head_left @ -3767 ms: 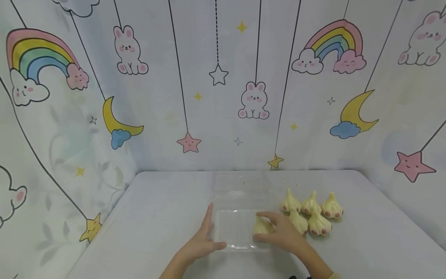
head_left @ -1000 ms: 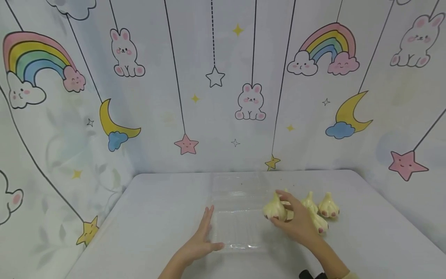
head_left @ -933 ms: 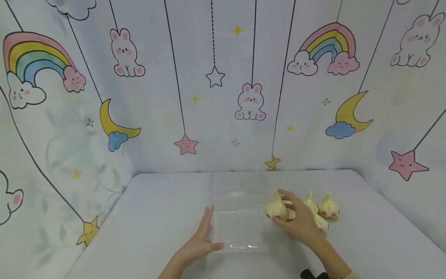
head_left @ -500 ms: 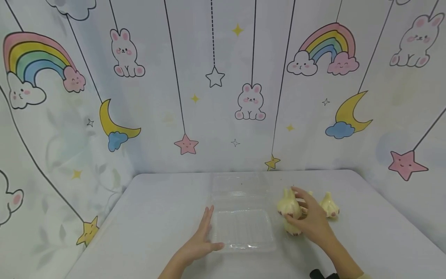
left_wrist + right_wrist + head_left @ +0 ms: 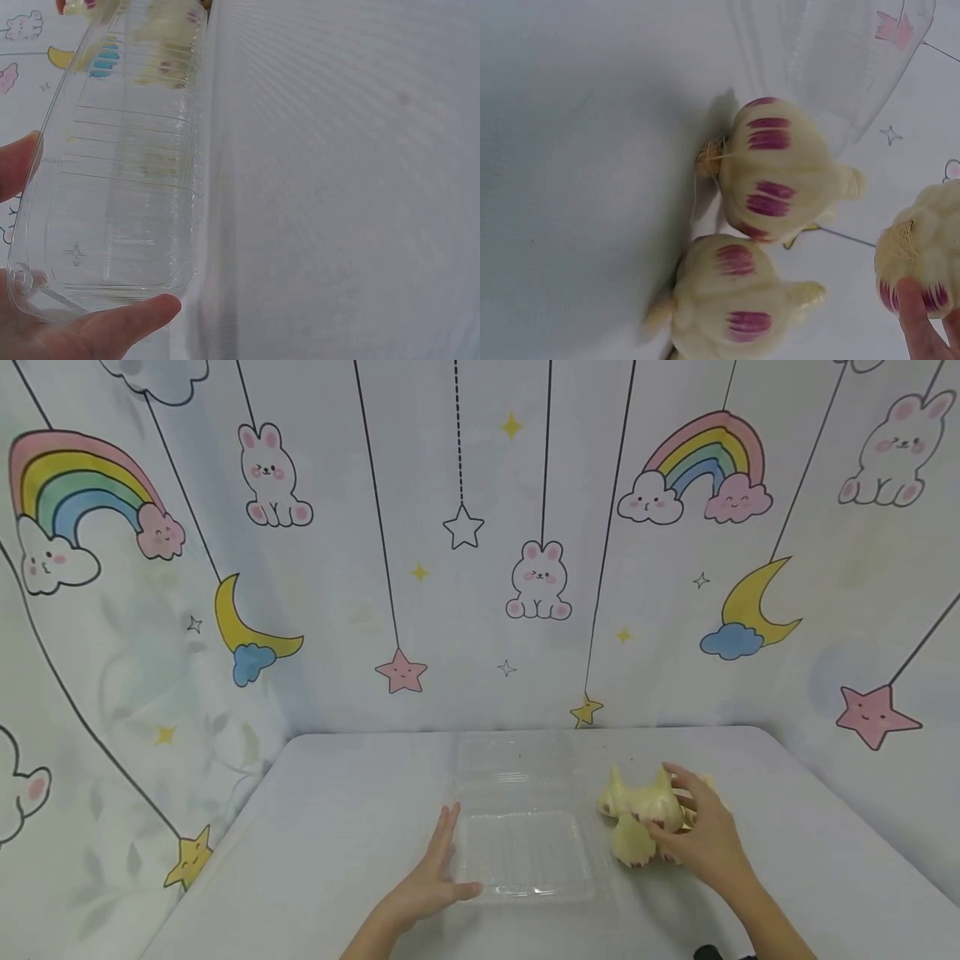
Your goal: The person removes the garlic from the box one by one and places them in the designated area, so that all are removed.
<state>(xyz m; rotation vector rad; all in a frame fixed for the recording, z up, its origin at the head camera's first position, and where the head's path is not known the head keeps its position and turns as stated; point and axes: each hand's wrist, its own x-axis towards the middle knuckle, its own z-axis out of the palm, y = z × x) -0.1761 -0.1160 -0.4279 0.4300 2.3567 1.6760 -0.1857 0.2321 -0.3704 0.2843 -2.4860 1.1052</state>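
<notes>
My right hand (image 5: pixel 708 835) holds a garlic bulb (image 5: pixel 662 802) with thumb and fingertips, raised over other bulbs on the right of the table. In the right wrist view this bulb (image 5: pixel 926 251) shows its roots and purple streaks, apart from two bulbs on the table, one garlic bulb (image 5: pixel 780 169) beside another garlic bulb (image 5: pixel 727 296). A clear plastic clamshell box (image 5: pixel 525 856) lies in the middle, lid folded back. My left hand (image 5: pixel 423 881) rests at its left side, fingers straight, thumb at the near corner. The left wrist view shows the thumb (image 5: pixel 135 319) against the box wall.
Other garlic bulbs, such as the front bulb (image 5: pixel 633 843) and the left bulb (image 5: pixel 613 792), crowd right of the box, some partly hidden by my right hand. The box lid (image 5: pixel 517 756) reaches towards the table's back edge. A patterned cloth (image 5: pixel 337 568) hangs behind the white table (image 5: pixel 330 827).
My right hand has carried the garlic bulb rightward, from over the box's right part to above the group of bulbs. The left hand and the box have hardly moved.
</notes>
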